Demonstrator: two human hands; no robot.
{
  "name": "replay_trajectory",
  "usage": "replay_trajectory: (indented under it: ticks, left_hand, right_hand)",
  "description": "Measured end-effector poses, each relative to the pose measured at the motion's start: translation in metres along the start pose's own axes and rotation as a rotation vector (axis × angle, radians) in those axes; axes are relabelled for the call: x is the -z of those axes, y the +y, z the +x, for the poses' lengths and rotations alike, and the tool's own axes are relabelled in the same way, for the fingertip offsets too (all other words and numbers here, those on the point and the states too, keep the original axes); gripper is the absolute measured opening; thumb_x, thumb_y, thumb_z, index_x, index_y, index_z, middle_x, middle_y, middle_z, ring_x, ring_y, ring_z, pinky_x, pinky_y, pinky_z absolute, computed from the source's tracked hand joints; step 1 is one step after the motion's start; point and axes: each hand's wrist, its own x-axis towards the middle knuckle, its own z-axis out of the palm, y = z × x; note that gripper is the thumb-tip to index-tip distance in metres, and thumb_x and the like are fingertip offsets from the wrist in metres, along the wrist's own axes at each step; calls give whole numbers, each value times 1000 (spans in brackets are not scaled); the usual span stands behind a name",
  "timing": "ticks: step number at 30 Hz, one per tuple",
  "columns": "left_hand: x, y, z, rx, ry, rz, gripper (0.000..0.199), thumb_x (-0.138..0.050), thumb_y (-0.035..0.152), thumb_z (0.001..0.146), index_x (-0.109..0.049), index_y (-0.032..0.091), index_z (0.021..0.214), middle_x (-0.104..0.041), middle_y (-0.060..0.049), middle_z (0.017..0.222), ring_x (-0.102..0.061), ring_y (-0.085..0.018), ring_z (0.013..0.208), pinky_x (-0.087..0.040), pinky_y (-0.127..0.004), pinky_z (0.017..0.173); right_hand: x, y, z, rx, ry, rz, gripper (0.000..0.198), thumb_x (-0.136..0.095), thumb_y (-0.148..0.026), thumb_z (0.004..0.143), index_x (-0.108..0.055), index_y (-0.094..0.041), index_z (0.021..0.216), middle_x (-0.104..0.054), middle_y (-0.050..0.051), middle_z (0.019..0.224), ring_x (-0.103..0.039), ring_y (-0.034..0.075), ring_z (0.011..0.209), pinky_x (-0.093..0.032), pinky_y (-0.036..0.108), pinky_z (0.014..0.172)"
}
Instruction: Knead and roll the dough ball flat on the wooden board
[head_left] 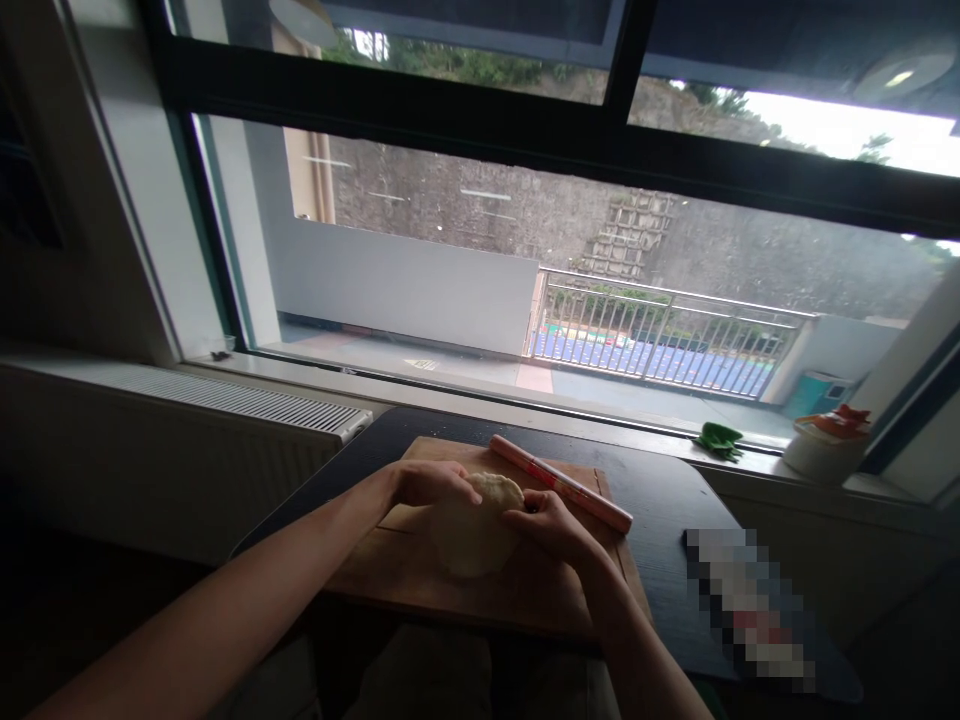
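Observation:
A flat, pale round of dough (pixel 477 535) hangs between my two hands above a wooden board (pixel 547 600). My left hand (pixel 435 483) pinches its upper left edge, thumb on the near face. At the upper right edge, the fingers of my right hand (pixel 551 522) are closed on the dough too. Its top rim looks uneven, and the lower part is in shade; whether it touches the board I cannot tell. Behind my right hand, a rolling pin (pixel 562 482) with a red printed band lies slantwise across the board's far right side.
The board lies on a dark table (pixel 667 500). A blurred-out object (pixel 750 610) is at the table's right. Beyond are a window sill (pixel 525 412) with a green item (pixel 718 440) and a white pot (pixel 825 450). A radiator (pixel 247 400) stands left.

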Motion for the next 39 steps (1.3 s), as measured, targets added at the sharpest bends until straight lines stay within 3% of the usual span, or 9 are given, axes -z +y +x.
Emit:
replay_trajectory:
  ticks: [5, 9, 15, 22, 25, 29, 34, 37, 39]
  left_hand:
    - [-8, 8, -2, -68, -78, 106, 44, -69, 26, 56, -65, 21, 100, -66, -3, 94, -58, -23, 89, -43, -27, 71]
    - [-5, 3, 2, -24, -33, 216, 42, -71, 30, 55, -66, 22, 96, -66, -4, 92, -58, -24, 90, -44, -28, 72]
    - [5, -9, 9, -65, -87, 64, 50, -70, 26, 56, -62, 23, 105, -65, -4, 100, -58, -23, 96, -45, -29, 79]
    - [2, -9, 6, -46, -128, -82, 43, -69, 24, 59, -64, 14, 101, -65, -9, 99, -58, -26, 95, -43, -32, 82]
    - [-7, -4, 5, -86, -97, -233, 44, -67, 27, 63, -61, 14, 105, -64, -9, 102, -58, -24, 94, -44, -30, 79]
    - [-10, 0, 7, -114, -35, -240, 46, -65, 35, 67, -58, 16, 108, -64, -9, 100, -59, -22, 90, -46, -30, 72]
    - [-15, -16, 15, -276, 219, -578, 48, -52, 51, 76, -55, 12, 104, -61, -12, 103, -58, -17, 94, -46, -28, 81]
    - [-32, -30, 22, -256, 263, -659, 42, -58, 42, 74, -53, 14, 104, -61, -11, 103, -59, -17, 94, -45, -31, 86]
    - [-42, -34, 24, -314, 246, -607, 44, -61, 34, 73, -50, 18, 112, -60, -9, 108, -59, -18, 95, -45, -32, 86]
  right_hand:
    - [-1, 3, 1, -4, 17, -12, 29, -66, -43, 64, -62, -15, 72, -55, -1, 62, -47, 10, 58, -36, 20, 51]
    - [-2, 3, 3, 16, -17, -41, 30, -65, -43, 66, -61, -14, 69, -53, -2, 59, -43, 9, 54, -34, 20, 49]
    - [-2, 1, 4, 26, 21, -45, 34, -65, -47, 65, -61, -13, 69, -54, -1, 62, -44, 9, 56, -33, 19, 48]
    - [-1, 5, 2, 59, -90, 173, 34, -62, -46, 68, -62, -14, 76, -55, 0, 66, -46, 9, 58, -38, 20, 53]
    - [1, 5, 2, 18, -6, 254, 35, -63, -46, 67, -63, -14, 78, -56, 1, 67, -48, 10, 59, -40, 21, 55]
    - [10, 6, -1, 2, 43, 353, 44, -60, -52, 68, -62, -14, 90, -61, 4, 78, -54, 15, 69, -44, 24, 62]
    - [2, 12, 2, 51, 277, 485, 51, -53, -55, 74, -57, -16, 105, -61, 8, 94, -57, 18, 78, -45, 26, 64]
    - [-13, 13, 6, 76, 418, 564, 53, -51, -57, 75, -55, -18, 110, -58, 10, 107, -57, 21, 89, -46, 27, 67]
    - [-17, 13, 5, 74, 364, 543, 53, -53, -56, 73, -56, -17, 108, -59, 10, 105, -57, 21, 90, -47, 28, 69]
